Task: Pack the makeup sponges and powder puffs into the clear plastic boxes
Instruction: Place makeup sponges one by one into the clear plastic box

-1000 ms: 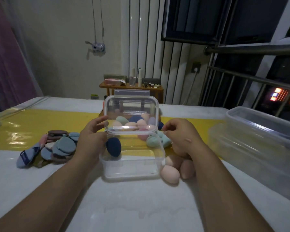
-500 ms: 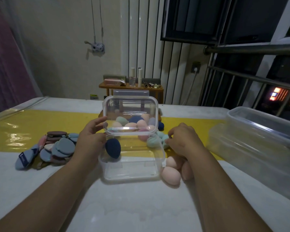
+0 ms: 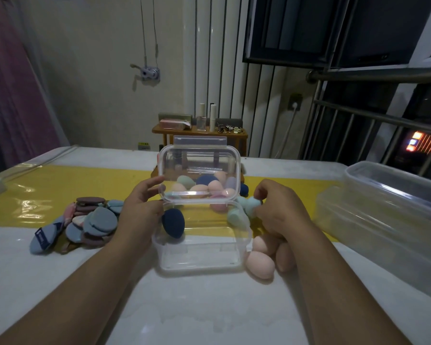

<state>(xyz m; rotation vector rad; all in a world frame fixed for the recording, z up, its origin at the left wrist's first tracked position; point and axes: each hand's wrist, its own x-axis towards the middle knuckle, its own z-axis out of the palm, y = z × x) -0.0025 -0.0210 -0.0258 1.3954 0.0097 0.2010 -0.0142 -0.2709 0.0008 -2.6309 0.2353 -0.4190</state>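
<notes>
While working outward from the clear box [image 3: 202, 247], check the left hand [image 3: 139, 210] first: gripping the left edge of the raised lid [image 3: 199, 170], fingers curled round its rim. Check the right hand [image 3: 279, 215] next: just right of the box, pinching a teal sponge [image 3: 252, 204] in the fingertips, above a second teal sponge [image 3: 237, 216].

For the coming move, plan a short carry leftward and toward the body, over the right wall and into the open base. Treat the right hand as the nearer by far. Read the sponge's long axis as roughly level, pointing toward the box, though partly hidden by the fingers.

Inside the box, find only a navy sponge [image 3: 173, 226], leaning at the left wall. Behind the lid, find a heap of loose sponges [image 3: 204, 186]. At the right front corner, find pink sponges [image 3: 260, 265] on the bench [image 3: 209, 307]. Left of the box, past the left hand, find the powder puffs [image 3: 92, 222]. Well to the right, find larger clear containers [image 3: 383, 220].

Compared with half a second earlier: right hand then lower over the teal sponges; now raised, sponge showing. Left hand and lid unchanged.
</notes>
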